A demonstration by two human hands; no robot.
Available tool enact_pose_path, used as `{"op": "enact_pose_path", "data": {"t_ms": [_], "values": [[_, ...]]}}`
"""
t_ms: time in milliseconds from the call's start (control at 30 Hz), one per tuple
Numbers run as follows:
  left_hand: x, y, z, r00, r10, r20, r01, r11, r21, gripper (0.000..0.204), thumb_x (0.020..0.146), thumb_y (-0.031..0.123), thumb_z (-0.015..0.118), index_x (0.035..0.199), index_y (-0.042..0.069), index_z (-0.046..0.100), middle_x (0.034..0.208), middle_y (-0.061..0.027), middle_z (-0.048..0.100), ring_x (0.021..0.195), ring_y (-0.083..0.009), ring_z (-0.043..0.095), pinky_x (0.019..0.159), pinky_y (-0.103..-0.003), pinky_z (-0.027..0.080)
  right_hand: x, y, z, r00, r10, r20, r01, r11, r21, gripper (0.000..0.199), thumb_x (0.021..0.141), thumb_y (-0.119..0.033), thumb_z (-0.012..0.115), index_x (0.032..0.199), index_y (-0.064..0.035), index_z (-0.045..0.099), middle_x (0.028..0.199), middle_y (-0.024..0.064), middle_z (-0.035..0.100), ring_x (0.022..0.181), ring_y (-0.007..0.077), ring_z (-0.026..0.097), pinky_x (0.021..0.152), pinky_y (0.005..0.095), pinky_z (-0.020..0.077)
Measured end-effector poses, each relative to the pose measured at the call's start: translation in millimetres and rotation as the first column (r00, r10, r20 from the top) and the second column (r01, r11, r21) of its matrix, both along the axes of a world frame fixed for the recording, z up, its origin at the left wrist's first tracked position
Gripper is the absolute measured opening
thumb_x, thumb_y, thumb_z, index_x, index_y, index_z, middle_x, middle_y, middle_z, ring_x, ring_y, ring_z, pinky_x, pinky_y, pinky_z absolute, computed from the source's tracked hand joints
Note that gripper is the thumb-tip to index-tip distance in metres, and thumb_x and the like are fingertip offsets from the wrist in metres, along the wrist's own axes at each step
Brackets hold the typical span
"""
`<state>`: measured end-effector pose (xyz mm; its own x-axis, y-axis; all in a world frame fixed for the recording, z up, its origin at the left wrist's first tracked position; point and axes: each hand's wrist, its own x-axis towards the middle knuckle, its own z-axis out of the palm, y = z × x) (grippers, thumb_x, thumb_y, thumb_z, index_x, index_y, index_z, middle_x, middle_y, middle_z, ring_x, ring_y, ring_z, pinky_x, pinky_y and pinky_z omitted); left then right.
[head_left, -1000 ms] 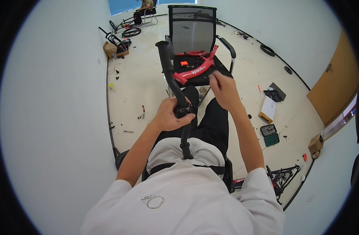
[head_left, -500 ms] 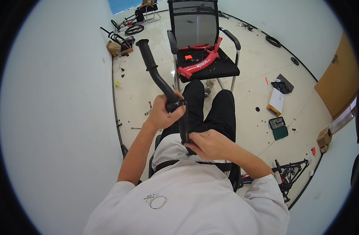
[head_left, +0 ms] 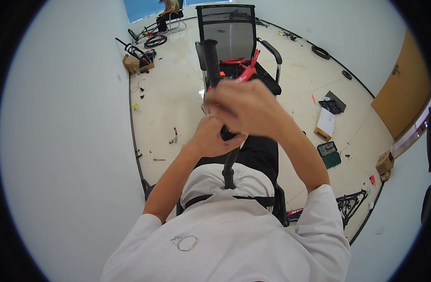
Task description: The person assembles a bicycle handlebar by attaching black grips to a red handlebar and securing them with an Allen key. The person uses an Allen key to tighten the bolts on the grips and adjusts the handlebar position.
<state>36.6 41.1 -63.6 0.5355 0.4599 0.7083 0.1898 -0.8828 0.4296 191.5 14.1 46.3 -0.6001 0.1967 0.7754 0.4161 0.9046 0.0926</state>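
A black bicycle handlebar [head_left: 231, 160] stands nearly upright in front of me, its lower end resting against my lap. At the upper end sits a ribbed grip [head_left: 212, 61]. My left hand [head_left: 211, 139] is closed around the bar's middle, by the dark clamp part [head_left: 228, 133]. Just above it, my right hand [head_left: 250, 107] crosses in front of the bar with curled fingers. Motion blur smears those fingers, so whether they hold anything cannot be made out. The right hand covers the stretch of bar below the grip.
Ahead stands a black mesh office chair [head_left: 226, 35] with a red bicycle frame [head_left: 247, 73] on its seat. A green case of small parts [head_left: 331, 159] lies open on the floor at right. Bike parts are scattered along both walls. A person [head_left: 168, 11] sits far back left.
My right hand has risen from the bar's lower part to just above my left hand. The bar's top has swung rightward, and my left hand has shifted slightly lower and rightward with it.
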Motion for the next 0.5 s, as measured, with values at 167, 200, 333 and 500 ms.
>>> {"op": "enact_pose_path", "data": {"t_ms": [167, 200, 333, 500], "values": [[-5.6, -8.4, -0.1, 0.992, 0.103, 0.074, -0.091, 0.985, -0.144, 0.031, 0.071, 0.021, 0.08, 0.092, 0.004, 0.064, 0.066, -0.0059, 0.059, 0.055, -0.0248, 0.057, 0.056, -0.035, 0.045, 50.9, 30.4, -15.8, 0.922, -0.328, -0.206, 0.215, 0.876, -0.431, 0.017, 0.093, -0.014, 0.066, 0.086, 0.0007, 0.063, 0.072, 0.0142, 0.062, 0.061, 0.0317, 0.06, 0.056, 0.0372, 0.047], [-8.2, -9.6, -0.4, 0.991, 0.11, 0.08, -0.094, 0.98, -0.176, 0.032, 0.071, 0.022, 0.08, 0.092, 0.004, 0.064, 0.067, -0.007, 0.059, 0.057, -0.0257, 0.058, 0.057, -0.035, 0.046, 59.1, 32.1, -24.6, 0.901, -0.394, -0.183, 0.267, 0.835, -0.482, 0.019, 0.093, -0.015, 0.066, 0.084, 0.0013, 0.062, 0.073, 0.0161, 0.062, 0.063, 0.036, 0.06, 0.058, 0.0401, 0.0473], [-16.0, -2.3, -17.8, 0.98, 0.121, 0.155, -0.085, 0.971, -0.223, 0.03, 0.073, 0.022, 0.079, 0.091, 0.004, 0.064, 0.066, -0.007, 0.06, 0.056, -0.0204, 0.059, 0.056, -0.033, 0.047, 68.1, 24.6, -90.4, 0.862, -0.408, -0.301, 0.286, 0.881, -0.376, 0.019, 0.095, -0.013, 0.063, 0.083, 0.0012, 0.061, 0.072, 0.0184, 0.06, 0.064, 0.0391, 0.06, 0.056, 0.0429, 0.046], [-32.1, 8.0, -34.6, 0.948, 0.17, 0.271, -0.012, 0.865, -0.501, 0.02, 0.082, 0.013, 0.07, 0.093, 0.0, 0.062, 0.075, -0.0012, 0.06, 0.066, -0.0096, 0.055, 0.063, -0.025, 0.047, 50.6, -24.2, -162.2, 0.908, -0.336, -0.25, 0.208, 0.88, -0.426, 0.013, 0.09, -0.009, 0.067, 0.084, 0.0003, 0.061, 0.07, 0.0176, 0.062, 0.064, 0.0366, 0.064, 0.056, 0.0446, 0.0505]]}}
